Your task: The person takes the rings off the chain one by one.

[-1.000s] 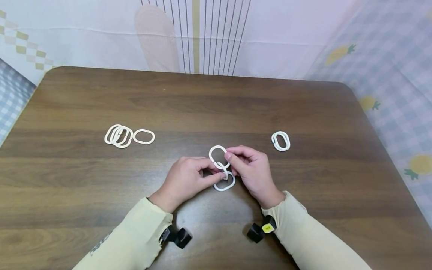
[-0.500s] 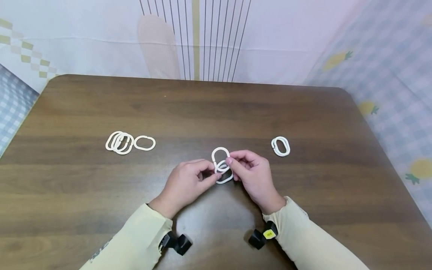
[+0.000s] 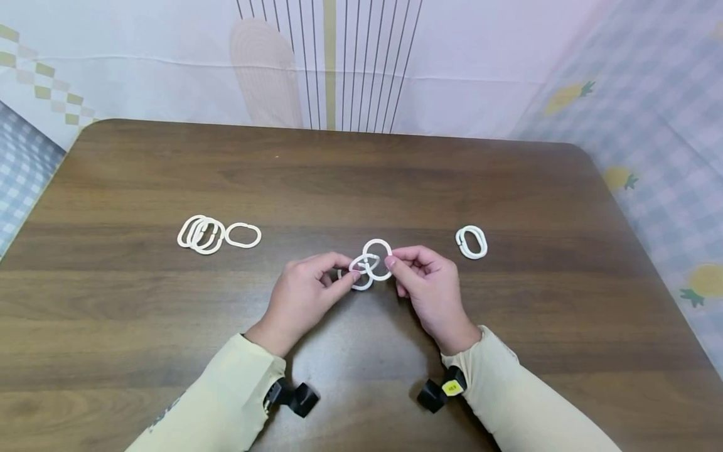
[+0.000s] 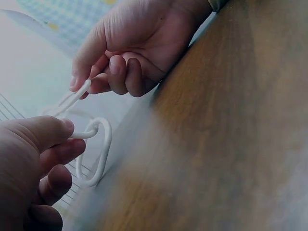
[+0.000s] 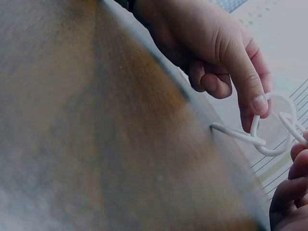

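My left hand (image 3: 299, 295) pinches a white oval plastic ring (image 3: 366, 256) between thumb and index finger. Opposite it, my right hand (image 3: 432, 292) pinches a second white ring (image 3: 377, 242) by its right side, and this ring overlaps the first. A third white ring (image 3: 363, 288) hangs below, partly hidden behind the left fingers. In the left wrist view the hanging ring (image 4: 105, 154) passes through the ring in the left hand. The right wrist view shows the ring (image 5: 273, 153) under my right thumb crossing the others. Whether those two link cannot be told.
Several white rings (image 3: 192, 245) lie overlapped at the left of the brown wooden table (image 3: 361, 182), with a single ring (image 3: 243, 245) beside them. A small stack of rings (image 3: 481, 236) lies at the right. Patterned cloth (image 3: 452, 50) hangs behind the table.
The ring in my right hand has gone from upright above the others to the upper right. Both hands have shifted slightly, and the hanging ring now sits farther left and higher.
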Action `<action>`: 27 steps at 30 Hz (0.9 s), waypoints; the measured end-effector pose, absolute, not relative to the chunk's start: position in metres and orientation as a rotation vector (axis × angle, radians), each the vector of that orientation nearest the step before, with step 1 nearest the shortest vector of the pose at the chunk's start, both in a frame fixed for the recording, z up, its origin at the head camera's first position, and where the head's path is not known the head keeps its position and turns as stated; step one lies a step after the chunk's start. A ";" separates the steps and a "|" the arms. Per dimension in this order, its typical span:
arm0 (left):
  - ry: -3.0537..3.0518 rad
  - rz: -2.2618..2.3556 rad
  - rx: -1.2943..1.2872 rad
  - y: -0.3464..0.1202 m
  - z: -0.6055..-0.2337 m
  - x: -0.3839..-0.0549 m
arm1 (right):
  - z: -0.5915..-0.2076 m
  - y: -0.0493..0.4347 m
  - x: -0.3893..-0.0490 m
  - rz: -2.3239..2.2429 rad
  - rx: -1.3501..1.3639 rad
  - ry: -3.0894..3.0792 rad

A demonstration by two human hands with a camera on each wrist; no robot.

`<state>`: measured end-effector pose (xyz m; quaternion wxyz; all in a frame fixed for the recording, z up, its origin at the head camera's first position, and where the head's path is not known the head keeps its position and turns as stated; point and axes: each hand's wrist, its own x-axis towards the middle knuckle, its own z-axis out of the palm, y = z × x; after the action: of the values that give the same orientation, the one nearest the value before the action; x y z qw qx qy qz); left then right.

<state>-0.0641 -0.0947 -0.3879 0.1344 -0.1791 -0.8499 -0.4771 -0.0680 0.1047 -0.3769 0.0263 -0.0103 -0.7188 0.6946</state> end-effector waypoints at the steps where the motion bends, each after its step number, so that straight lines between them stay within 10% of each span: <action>1: -2.457 -1.377 -0.519 -0.095 -0.388 -0.064 | -0.377 0.105 -0.068 2.146 -0.036 -2.221; 27: -2.385 -1.319 -0.524 -0.098 -0.386 -0.067 | -0.378 0.107 -0.071 2.217 -0.065 -2.187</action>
<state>-0.0669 -0.0981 -0.3860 0.1820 -0.1858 -0.8450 -0.4672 -0.0709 0.1065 -0.3780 0.0135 -0.0208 -0.7020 0.7117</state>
